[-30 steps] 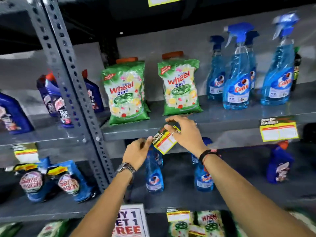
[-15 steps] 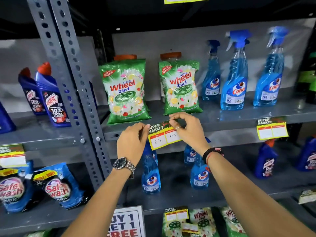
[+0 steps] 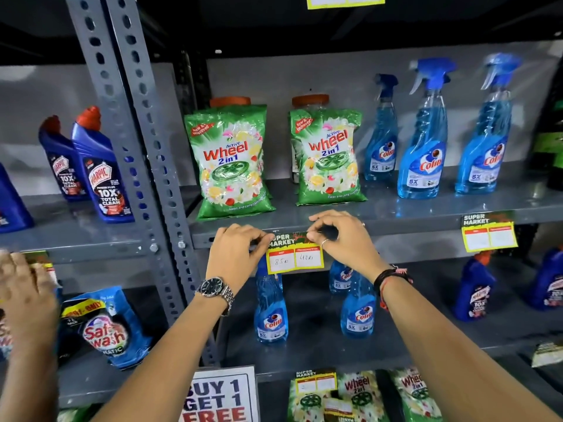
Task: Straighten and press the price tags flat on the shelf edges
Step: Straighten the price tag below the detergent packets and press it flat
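Observation:
A yellow price tag (image 3: 295, 257) with a dark "SUPER MARKET" header hangs level on the grey shelf edge (image 3: 411, 229), below two green Wheel bags. My left hand (image 3: 236, 254) pinches the tag's upper left corner against the edge. My right hand (image 3: 341, 239) presses the tag's upper right corner with its fingertips. A second yellow tag (image 3: 489, 233) hangs on the same edge to the right, slightly tilted. Another tag (image 3: 316, 382) sits on the lower shelf edge.
A grey perforated upright (image 3: 143, 166) stands left of my hands. Another person's hand (image 3: 24, 296) reaches in at the far left. Blue Colin spray bottles (image 3: 423, 147) and Wheel bags (image 3: 231, 162) stand on the shelf. A "BUY 1 GET 1 FREE" sign (image 3: 219, 397) is below.
The price tag was tilted and loose a second ago; both hands have turned it level and now hold its top corners on the shelf edge. Another person's hand has appeared at the left.

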Demonstrator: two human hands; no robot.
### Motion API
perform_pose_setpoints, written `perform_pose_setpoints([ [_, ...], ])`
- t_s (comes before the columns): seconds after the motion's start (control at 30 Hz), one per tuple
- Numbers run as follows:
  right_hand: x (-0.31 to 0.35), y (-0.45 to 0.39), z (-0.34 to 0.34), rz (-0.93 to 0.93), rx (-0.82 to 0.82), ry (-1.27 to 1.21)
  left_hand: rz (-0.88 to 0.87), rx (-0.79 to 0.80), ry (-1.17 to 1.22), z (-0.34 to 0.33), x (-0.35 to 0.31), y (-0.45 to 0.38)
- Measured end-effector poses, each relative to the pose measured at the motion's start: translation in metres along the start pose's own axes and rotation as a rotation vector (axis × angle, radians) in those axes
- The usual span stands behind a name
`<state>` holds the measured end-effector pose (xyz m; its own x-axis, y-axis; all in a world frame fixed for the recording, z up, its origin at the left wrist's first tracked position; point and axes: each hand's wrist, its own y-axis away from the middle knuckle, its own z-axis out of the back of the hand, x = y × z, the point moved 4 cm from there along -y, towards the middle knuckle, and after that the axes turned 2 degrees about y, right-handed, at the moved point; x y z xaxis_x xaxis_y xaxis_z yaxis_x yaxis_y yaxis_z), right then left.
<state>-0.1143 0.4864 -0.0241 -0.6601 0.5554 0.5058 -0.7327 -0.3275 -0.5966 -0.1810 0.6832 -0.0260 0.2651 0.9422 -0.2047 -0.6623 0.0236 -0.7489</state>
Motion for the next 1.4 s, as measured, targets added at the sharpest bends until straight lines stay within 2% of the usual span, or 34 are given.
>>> perform_pose_setpoints([
  [0.43, 0.003, 0.000, -0.005, 0.008, -0.132, 0.031, 0.072, -0.022, -0.134, -0.003, -0.005, -0.016],
  [0.63, 0.002, 0.003, -0.008, -0.018, -0.200, 0.034, 0.133, -0.051, -0.103, -0.001, -0.002, -0.015],
  [0.77, 0.002, 0.001, -0.011, -0.031, -0.217, 0.089, 0.080, -0.093, -0.047, -0.002, 0.001, -0.016],
  [0.9, 0.005, -0.004, -0.013, -0.033, -0.253, 0.124, 0.074, -0.015, 0.095, -0.011, 0.000, -0.018],
  [1.2, -0.004, -0.010, 0.000, -0.093, -0.122, -0.050, 0.121, 0.109, 0.186, -0.013, 0.007, -0.031],
  [1.4, 0.000, -0.014, 0.005, -0.100, -0.059, -0.068, 0.052, 0.133, 0.064, 0.000, -0.001, -0.041],
])
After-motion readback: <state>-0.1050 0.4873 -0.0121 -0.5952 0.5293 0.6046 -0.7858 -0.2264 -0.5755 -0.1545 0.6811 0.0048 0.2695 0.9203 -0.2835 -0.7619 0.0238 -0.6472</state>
